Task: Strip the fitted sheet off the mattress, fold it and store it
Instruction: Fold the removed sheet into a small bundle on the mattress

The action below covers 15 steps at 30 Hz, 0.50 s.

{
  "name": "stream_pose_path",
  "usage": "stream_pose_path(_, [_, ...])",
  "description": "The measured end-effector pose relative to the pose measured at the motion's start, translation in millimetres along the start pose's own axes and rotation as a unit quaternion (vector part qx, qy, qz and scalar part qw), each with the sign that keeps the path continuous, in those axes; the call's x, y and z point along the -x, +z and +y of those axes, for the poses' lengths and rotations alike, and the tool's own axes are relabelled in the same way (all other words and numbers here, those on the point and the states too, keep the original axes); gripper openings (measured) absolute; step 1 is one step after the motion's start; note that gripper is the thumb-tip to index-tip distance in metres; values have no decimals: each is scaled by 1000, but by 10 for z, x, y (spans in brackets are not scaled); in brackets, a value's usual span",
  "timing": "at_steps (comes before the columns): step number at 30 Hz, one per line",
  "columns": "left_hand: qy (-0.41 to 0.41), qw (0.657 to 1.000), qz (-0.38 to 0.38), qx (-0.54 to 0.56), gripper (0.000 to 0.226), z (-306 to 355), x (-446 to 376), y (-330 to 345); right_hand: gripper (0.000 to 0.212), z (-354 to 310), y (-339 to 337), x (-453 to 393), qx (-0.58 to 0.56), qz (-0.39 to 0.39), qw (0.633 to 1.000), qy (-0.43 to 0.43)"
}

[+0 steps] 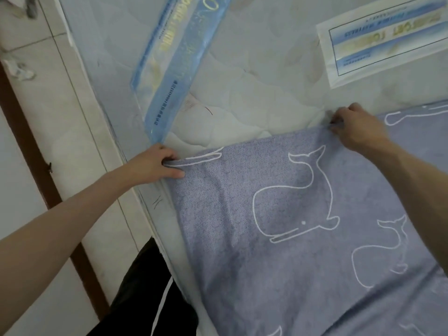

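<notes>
Blue whale-print sheet [303, 226] lies across the near part of the mattress [254, 88], its far edge pulled back. Both hands pinch that edge: left hand [155, 166] at the corner, right hand [358, 128] farther along.

Pale floor tiles [29, 37] with thin dark grout lines filled the upper left of the frame. A brown wooden strip [36, 166] ran diagonally down the left side, bordering a plain whitish surface [17, 190]. The light was soft and even.
</notes>
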<state>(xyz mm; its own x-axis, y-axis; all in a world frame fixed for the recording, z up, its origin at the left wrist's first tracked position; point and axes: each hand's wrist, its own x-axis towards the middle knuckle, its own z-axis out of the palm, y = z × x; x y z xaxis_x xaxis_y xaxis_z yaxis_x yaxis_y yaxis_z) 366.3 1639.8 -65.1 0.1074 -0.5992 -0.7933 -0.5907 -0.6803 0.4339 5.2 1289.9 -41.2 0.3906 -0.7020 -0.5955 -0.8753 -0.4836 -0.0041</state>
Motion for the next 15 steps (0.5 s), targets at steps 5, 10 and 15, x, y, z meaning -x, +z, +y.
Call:
stream_pose_path(5, [50,997,-48,15,35,-44,67,-23,18,-266,-4,64,-42,-22,998,-37])
stream_pose_path(10, [75,996,-5,-48,22,-26,113,-19,24,-444,-14,68,-37,-48,994,-86])
stream_pose_path(15, [224,972,49,-54,20,50,222,17,26,-563,-36,64,-21,-67,990,-121])
